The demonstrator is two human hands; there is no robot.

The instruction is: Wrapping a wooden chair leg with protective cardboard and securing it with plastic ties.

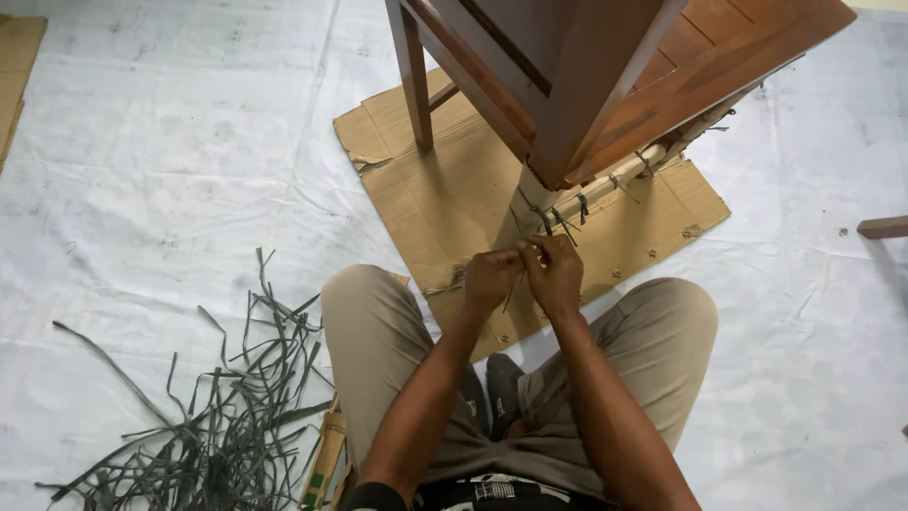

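Note:
I sit on the floor with knees apart, both hands raised in front of me. My left hand and my right hand meet, pinching a thin dark strip that runs up to the pale bamboo leg of a brown wooden chair. More dark strips are tied along a pale rail under the chair. The strip's end between my fingers is mostly hidden.
The chair stands on a flattened cardboard sheet over a white floor cover. A heap of loose dark strips lies at my left. Another piece of wood pokes in at the right edge.

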